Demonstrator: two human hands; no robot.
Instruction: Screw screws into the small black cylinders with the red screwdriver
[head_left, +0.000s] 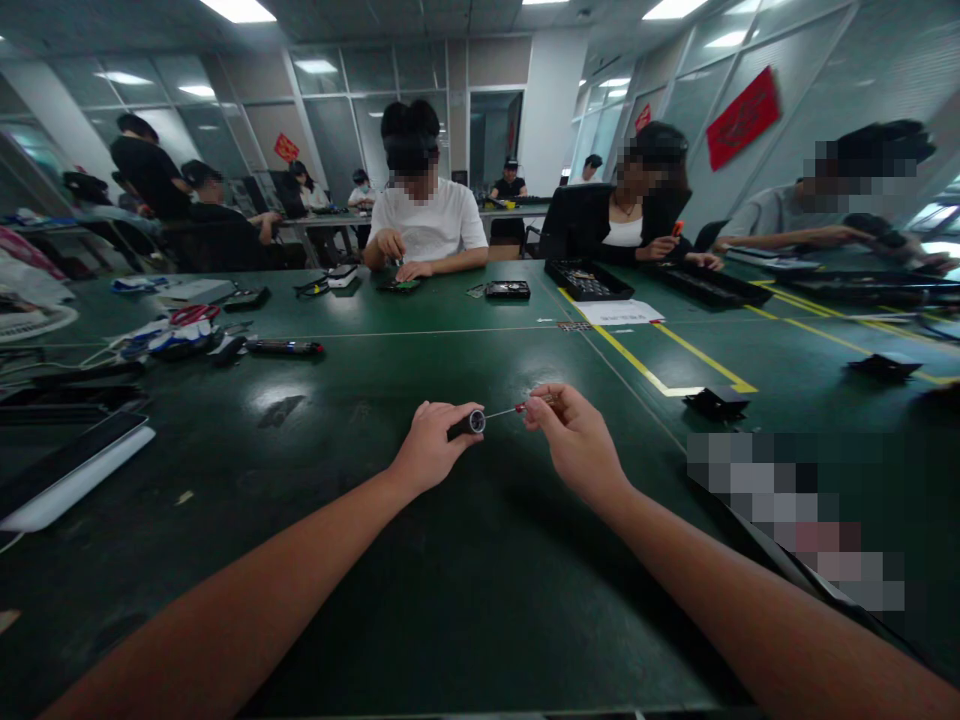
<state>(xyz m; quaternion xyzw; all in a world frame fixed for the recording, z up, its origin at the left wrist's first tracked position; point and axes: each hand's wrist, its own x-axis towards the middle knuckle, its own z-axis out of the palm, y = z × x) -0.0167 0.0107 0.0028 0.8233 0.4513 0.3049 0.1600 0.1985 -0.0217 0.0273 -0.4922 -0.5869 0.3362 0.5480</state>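
Observation:
Over the middle of the dark green table [465, 560], my left hand [431, 445] grips a short black cylindrical handle [468, 424] whose round end faces the camera. My right hand [570, 432] pinches a thin metal bit with a red collar [517, 408] between thumb and fingers. The bit's tip points left and meets the end of the handle. Both forearms reach in from the bottom edge of the head view.
A white-edged flat device [71, 470] lies at the left. Tools and scissors [191, 330] sit further back left. Black trays [589, 280] and small black parts [716, 402] lie to the right by yellow tape lines. Several people sit across the table.

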